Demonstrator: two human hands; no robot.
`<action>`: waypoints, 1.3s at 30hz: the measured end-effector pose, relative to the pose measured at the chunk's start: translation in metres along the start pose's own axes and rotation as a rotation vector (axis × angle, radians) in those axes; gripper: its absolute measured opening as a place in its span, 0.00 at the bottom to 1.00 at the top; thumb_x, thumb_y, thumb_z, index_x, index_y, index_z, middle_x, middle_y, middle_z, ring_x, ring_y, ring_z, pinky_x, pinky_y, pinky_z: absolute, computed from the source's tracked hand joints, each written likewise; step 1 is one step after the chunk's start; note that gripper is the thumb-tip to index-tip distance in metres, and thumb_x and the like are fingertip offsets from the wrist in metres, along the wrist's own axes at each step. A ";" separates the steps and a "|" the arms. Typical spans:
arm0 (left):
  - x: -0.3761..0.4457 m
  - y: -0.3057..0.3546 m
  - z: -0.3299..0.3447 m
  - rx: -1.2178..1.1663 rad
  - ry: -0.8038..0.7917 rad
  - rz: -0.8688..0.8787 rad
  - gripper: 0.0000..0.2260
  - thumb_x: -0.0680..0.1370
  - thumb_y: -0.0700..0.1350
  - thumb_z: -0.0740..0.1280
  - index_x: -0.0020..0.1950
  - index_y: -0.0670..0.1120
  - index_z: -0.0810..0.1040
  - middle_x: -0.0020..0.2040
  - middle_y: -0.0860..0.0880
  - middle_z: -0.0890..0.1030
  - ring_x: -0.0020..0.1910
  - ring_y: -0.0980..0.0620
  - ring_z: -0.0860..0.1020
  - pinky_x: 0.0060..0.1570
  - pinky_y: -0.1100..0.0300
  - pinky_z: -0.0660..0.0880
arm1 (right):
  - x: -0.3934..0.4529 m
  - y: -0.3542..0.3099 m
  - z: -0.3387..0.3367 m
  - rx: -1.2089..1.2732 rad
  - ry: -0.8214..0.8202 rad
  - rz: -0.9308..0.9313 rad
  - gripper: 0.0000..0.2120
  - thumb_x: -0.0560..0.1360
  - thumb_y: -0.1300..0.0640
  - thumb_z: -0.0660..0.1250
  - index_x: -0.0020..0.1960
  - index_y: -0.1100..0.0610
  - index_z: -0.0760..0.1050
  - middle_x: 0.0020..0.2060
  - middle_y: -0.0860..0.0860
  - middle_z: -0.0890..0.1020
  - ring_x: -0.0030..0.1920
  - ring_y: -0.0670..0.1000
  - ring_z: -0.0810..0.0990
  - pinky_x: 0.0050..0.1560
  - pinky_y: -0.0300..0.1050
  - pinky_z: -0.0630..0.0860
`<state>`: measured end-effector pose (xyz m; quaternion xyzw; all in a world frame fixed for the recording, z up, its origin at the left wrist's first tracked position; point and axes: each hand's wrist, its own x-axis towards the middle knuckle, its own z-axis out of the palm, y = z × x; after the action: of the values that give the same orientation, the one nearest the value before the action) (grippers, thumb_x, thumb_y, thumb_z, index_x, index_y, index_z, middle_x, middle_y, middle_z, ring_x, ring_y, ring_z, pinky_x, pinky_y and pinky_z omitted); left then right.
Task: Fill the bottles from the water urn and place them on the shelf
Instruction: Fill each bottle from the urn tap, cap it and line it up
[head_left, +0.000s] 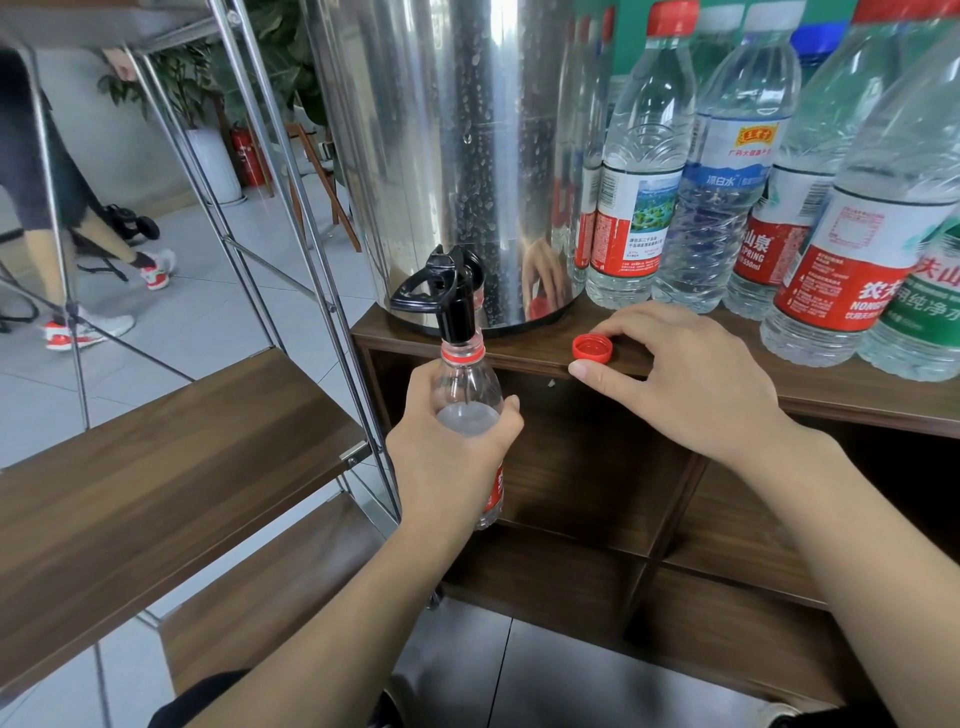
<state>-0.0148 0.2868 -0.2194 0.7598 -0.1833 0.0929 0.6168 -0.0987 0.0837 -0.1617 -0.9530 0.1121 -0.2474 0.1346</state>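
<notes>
The left hand (447, 457) is wrapped around the body of a clear plastic bottle (467, 400), thumb on one side and fingers curled round the other, and holds it upright with its open neck right under the black tap (447, 296) of the steel water urn (457, 156). The tap's spout reaches into the bottle's mouth, where a red ring sits round the neck, and water stands inside at about the level of the gripping fingers. The urn stands on the top of a dark wooden cabinet (857, 395), its wall beaded with droplets (a red cap and a hand show mirrored in the metal). The right hand (691, 374) rests on the cabinet's front edge, thumb pressed along the edge and fingers bent loosely around a red cap (592, 354) that lies open side up on the wood; whether the fingers actually pinch the cap or only touch it cannot be told. To the right of the urn a row of capped water bottles (644, 171) stands close together on the cabinet top, with red, blue and green labels. To the left stands a metal-framed shelf (171, 457) with wooden boards, and beyond it another person's legs (62, 218) show on the tiled floor.
</notes>
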 end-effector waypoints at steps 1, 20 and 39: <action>0.000 0.000 0.000 0.001 0.001 0.001 0.23 0.71 0.51 0.80 0.60 0.60 0.74 0.50 0.62 0.82 0.52 0.69 0.79 0.47 0.77 0.74 | 0.000 0.000 0.000 -0.001 -0.001 0.000 0.23 0.75 0.29 0.62 0.60 0.42 0.78 0.61 0.40 0.79 0.63 0.48 0.75 0.61 0.52 0.74; 0.000 -0.001 0.000 -0.002 0.004 0.015 0.21 0.71 0.50 0.80 0.54 0.65 0.72 0.46 0.68 0.82 0.49 0.71 0.79 0.46 0.78 0.72 | 0.001 0.002 0.002 -0.021 -0.011 0.000 0.24 0.75 0.27 0.60 0.61 0.41 0.77 0.61 0.39 0.78 0.63 0.49 0.76 0.61 0.54 0.75; 0.001 0.000 0.000 0.002 0.006 0.031 0.22 0.71 0.52 0.80 0.53 0.67 0.71 0.47 0.69 0.81 0.51 0.71 0.79 0.46 0.76 0.73 | 0.002 0.002 0.002 -0.019 -0.012 0.003 0.24 0.75 0.27 0.59 0.61 0.41 0.77 0.61 0.40 0.78 0.63 0.50 0.76 0.61 0.55 0.76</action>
<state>-0.0141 0.2868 -0.2191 0.7571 -0.1932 0.1048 0.6152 -0.0965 0.0818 -0.1637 -0.9554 0.1152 -0.2405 0.1266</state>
